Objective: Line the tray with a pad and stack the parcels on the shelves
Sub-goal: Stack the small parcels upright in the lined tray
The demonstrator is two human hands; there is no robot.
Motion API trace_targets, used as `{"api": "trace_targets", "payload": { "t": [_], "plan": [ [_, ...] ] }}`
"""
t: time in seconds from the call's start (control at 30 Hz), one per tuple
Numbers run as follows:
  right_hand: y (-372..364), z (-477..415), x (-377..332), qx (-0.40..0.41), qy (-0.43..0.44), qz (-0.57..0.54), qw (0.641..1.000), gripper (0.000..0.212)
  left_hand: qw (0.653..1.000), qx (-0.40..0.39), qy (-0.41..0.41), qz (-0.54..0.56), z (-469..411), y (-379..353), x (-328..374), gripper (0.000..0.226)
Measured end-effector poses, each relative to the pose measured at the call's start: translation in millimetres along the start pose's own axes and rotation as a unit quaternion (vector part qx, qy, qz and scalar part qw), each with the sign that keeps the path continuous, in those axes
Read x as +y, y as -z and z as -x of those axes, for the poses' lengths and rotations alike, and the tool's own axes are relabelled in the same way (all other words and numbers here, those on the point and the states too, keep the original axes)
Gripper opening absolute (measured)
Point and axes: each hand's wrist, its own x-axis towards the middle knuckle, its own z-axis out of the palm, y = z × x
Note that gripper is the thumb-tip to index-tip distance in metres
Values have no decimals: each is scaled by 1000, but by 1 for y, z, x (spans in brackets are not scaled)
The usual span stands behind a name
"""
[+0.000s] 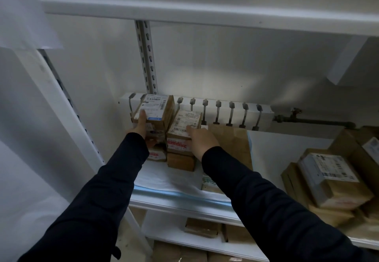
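Two parcel stacks [164, 130] stand side by side on the pad [164, 177], radiator [225, 112] behind.

1. Nothing in view can be read as words or digits; all the print is too blurred.
2. The top left parcel [152, 111] carries a white shipping label with barcodes along its top and right edges and a blue strip at the bottom. A finger of the left hand [139, 127] covers its lower left corner.
3. The top parcel beside it [185, 122] has a white label with lines of print and a barcode. A finger of the right hand [202, 141] lies on the label's edge.
4. The box under it [178, 145] shows a band of red print on its front.
5. The parcel at the right [328, 171] bears a white label with barcodes.
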Motion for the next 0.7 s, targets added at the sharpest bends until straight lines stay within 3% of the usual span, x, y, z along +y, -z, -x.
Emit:
{"api": "trace_targets", "payload": {
  "t": [0.13, 0.27, 0.33, 0.37, 0.43, 0.5, 0.63, 0.7],
  "plan": [
    [2, 6, 1, -18, -4, 12, 1000, 57, 1000, -15, 22, -7, 12, -2, 5, 127],
    [0, 5, 2, -25, -22, -18, 999, 60, 999, -20, 27, 3, 59, -13, 16, 84],
    [1, 7, 1, -28, -26, -36, 999, 67, 999, -18, 34, 22, 60, -14, 15, 79],
    [3, 9, 1, -27, -27, -43, 998, 71, 999, -27, 30, 28, 60, -14, 14, 84],
    [5, 11, 2, -18, -27, -45, 998, 76, 999, -4, 26, 45, 28, -12, 0, 119],
    [10, 16, 2, -1, -23, -41, 999, 77, 994, 73, 37, 75, 24, -17, -8, 140],
    [19, 30, 6, 21, -24, -18, 999, 75, 987, 148, -58, 37, 89, -41, -7, 76],
    [21, 36, 10, 41, -21, 4, 999, 73, 981, 176, -81, 14, 96, -47, -16, 71]
  ]
}}
